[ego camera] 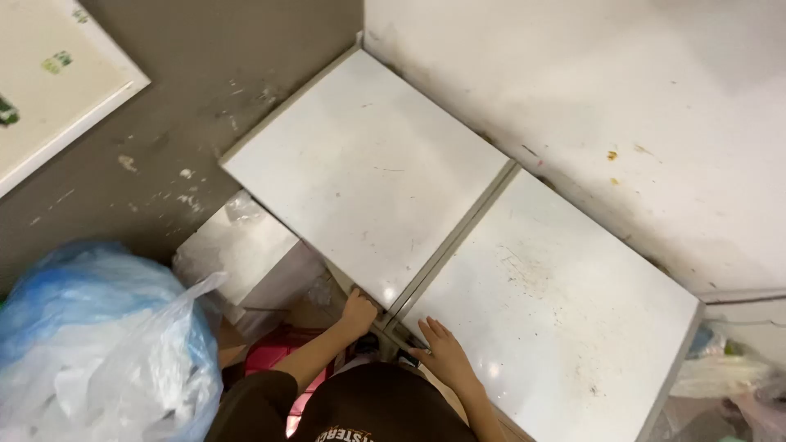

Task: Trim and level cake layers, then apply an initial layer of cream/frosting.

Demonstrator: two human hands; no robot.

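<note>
Head view: the left hand (358, 312) curls its fingers over the near edge of the left white panel (368, 172), while the right hand (442, 350) lies spread flat on the right white panel (557, 303). A firm, even hold seems wise – the blue plastic bag (98, 344) crowds the left side.
</note>
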